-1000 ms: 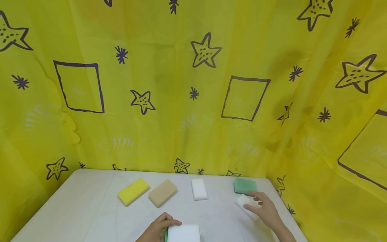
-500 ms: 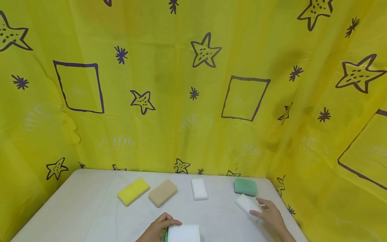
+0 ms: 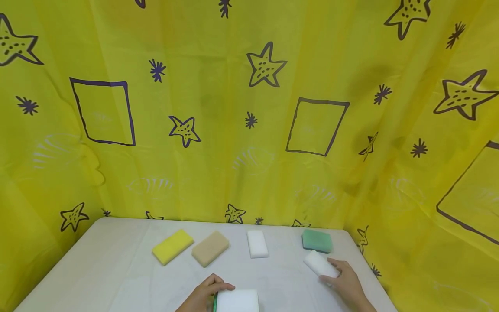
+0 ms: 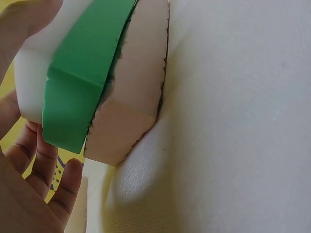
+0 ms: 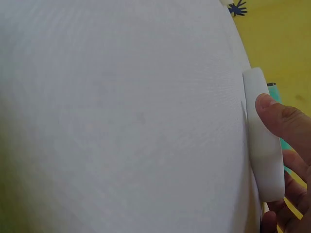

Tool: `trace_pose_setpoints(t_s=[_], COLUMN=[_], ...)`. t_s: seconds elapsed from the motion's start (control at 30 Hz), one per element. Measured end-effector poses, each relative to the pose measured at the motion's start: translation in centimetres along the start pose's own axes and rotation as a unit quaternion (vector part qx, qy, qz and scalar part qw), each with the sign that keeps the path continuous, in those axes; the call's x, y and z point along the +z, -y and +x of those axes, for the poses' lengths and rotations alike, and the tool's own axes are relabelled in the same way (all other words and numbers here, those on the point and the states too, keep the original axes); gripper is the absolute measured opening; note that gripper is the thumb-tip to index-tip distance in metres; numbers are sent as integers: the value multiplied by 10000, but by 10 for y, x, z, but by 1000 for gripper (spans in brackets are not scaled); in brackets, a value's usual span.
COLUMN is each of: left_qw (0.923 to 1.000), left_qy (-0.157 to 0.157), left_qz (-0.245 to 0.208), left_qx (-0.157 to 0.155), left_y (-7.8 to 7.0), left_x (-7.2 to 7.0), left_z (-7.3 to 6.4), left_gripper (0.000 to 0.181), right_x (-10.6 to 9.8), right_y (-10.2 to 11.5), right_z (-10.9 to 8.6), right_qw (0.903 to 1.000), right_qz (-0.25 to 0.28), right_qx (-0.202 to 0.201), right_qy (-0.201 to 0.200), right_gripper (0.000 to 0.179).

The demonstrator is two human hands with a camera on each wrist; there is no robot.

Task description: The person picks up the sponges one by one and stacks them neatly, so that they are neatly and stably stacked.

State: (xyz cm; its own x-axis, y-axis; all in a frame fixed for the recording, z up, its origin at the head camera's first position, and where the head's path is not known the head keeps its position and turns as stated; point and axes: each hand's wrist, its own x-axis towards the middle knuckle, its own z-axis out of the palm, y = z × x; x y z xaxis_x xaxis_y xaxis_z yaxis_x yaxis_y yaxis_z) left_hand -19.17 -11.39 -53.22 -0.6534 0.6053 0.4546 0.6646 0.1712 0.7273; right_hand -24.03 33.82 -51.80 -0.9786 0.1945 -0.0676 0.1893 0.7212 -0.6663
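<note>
At the front middle of the table, my left hand (image 3: 205, 294) holds a white sponge (image 3: 238, 301), its thumb on the top. Beneath this sponge, in the left wrist view, lie a green sponge (image 4: 80, 87) and a pale peach sponge (image 4: 129, 92), stacked on the white cloth. On the right side of the table, my right hand (image 3: 348, 282) grips another white sponge (image 3: 317, 262) by its near end. The right wrist view has the thumb along one side of that sponge (image 5: 262, 141) and fingers at the other, with the sponge lying flat on the table.
A yellow sponge (image 3: 173, 247), a tan sponge (image 3: 210, 248) and a slim white sponge (image 3: 257, 244) lie in a row towards the back. A green sponge (image 3: 317, 241) sits just behind the right hand's sponge. Yellow curtains (image 3: 218, 169) enclose the white table (image 3: 93, 264).
My right hand has drawn back slightly towards me along the white sponge and closed its fingers on the near end. The left hand and the stack stay put.
</note>
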Motion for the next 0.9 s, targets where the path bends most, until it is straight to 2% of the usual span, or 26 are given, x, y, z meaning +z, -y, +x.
trace_pose_setpoints(t_s=[0.4, 0.9], left_qw=[9999, 9989], left_qy=[-11, 58], left_qz=[-16, 56], left_qx=[-148, -458], left_y=[1, 0], left_x=[1, -1], left_z=[-2, 0], left_gripper=[56, 55], right_x=[3, 4], right_y=[-4, -1], right_z=[1, 0], right_qw=[9999, 10000], right_qz=[-61, -20], right_qx=[-149, 8], right_qy=[-61, -43], right_gripper=[96, 93])
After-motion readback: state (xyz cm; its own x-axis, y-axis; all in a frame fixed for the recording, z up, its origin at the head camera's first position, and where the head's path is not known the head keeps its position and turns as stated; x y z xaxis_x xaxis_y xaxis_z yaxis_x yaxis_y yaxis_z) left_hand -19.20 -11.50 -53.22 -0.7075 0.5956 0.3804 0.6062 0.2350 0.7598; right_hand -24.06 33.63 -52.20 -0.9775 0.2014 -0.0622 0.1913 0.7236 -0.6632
